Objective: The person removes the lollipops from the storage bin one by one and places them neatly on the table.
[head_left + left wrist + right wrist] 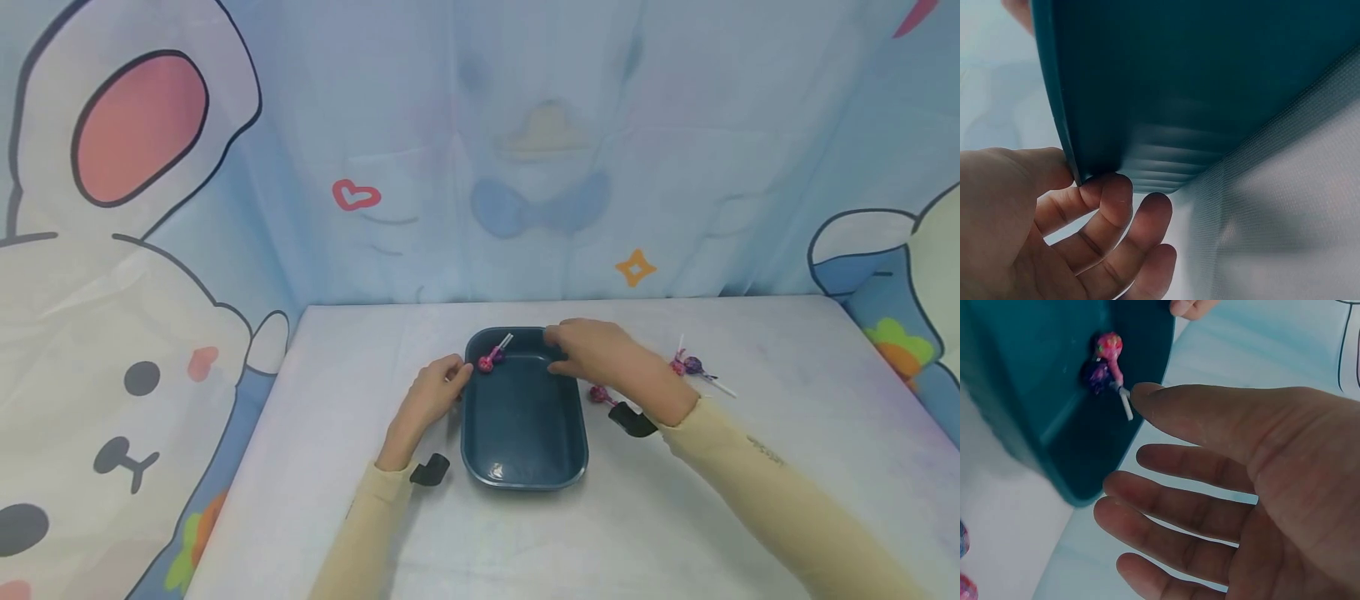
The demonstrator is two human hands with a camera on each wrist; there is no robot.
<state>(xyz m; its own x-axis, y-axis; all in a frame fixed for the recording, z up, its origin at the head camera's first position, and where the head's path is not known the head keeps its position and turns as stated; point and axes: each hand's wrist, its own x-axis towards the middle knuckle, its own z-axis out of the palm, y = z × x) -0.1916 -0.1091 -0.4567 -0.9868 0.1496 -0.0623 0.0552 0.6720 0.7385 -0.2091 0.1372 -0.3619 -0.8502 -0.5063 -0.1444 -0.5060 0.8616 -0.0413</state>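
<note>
A dark teal tray (525, 417) stands on the white table. My left hand (432, 392) pinches its left rim; in the left wrist view the thumb (1054, 170) and curled fingers meet at the tray's edge. Inside the tray, near its far left corner, a pink lollipop (486, 364) and a purple lollipop (499, 354) lie together. Over the far right corner is my right hand (596, 346), holding nothing. Its fingers (1172, 494) are spread and nearly straight in the right wrist view.
Right of the tray, a pink lollipop (598, 393) lies below my right wrist, partly hidden. Farther right, another pink lollipop (678, 367) and a purple lollipop (693, 366) lie close together. A printed cloth backdrop (420, 250) rises behind the table (300, 500).
</note>
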